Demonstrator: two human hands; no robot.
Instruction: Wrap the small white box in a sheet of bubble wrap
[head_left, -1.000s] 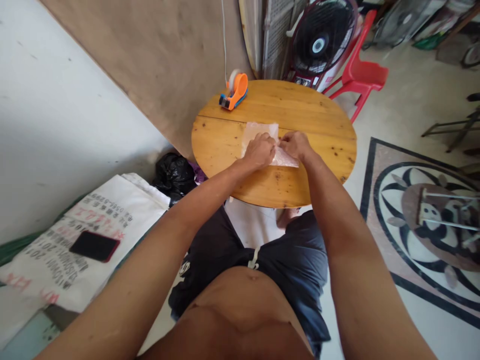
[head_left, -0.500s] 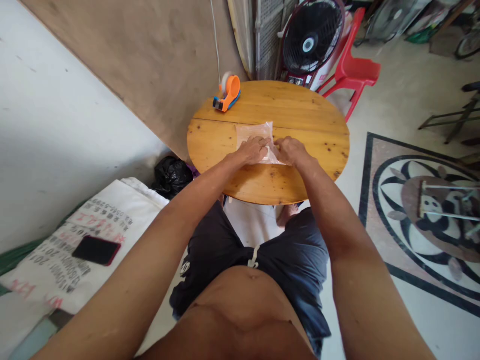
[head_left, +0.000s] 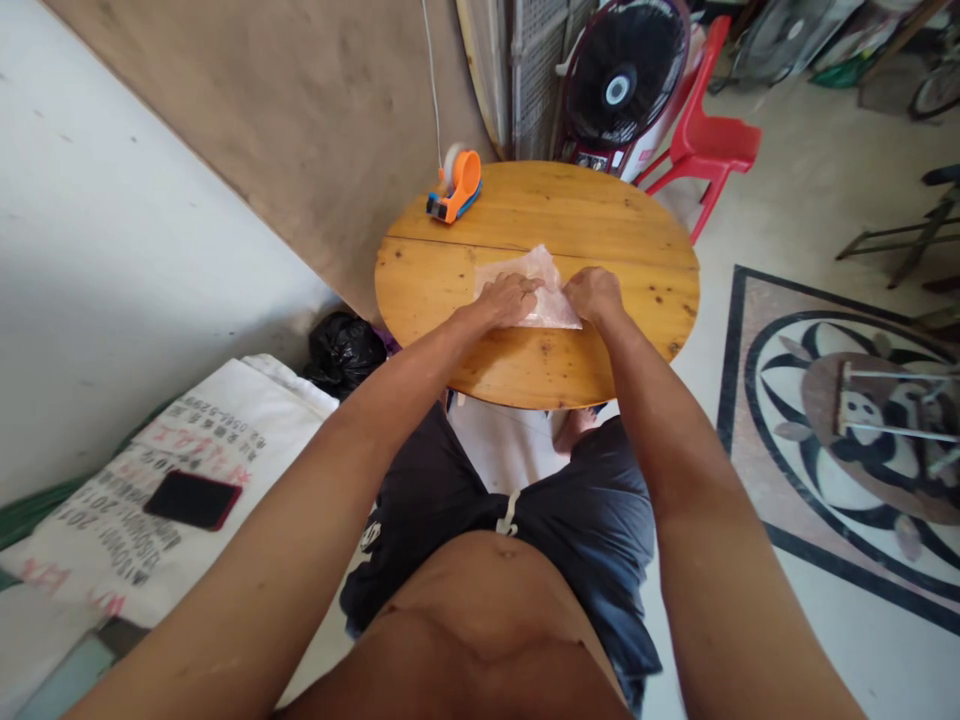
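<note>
A sheet of clear bubble wrap (head_left: 551,310) lies on the round wooden table (head_left: 525,375), its right part drawn up and creased. Resting flat on its left part is my left hand (head_left: 510,298), fingers stretched out and pressing down. My right hand (head_left: 594,293) is closed at the right edge, pinching the bubble wrap there. Whether anything lies under or inside the wrap cannot be made out. An orange tape dispenser (head_left: 465,178) with a roll of tape stands at the table's far left edge.
Behind the table stand a black fan (head_left: 619,90) and a red plastic chair (head_left: 712,140). On the left, a phone (head_left: 193,500) lies on white printed sacks (head_left: 247,400), beside a black plastic bag (head_left: 346,352). A brown board (head_left: 300,110) leans behind the table's left side.
My right hand has moved slightly right and pulls the right side of the bubble wrap with it, so its far edge now peaks. My left hand stays in place.
</note>
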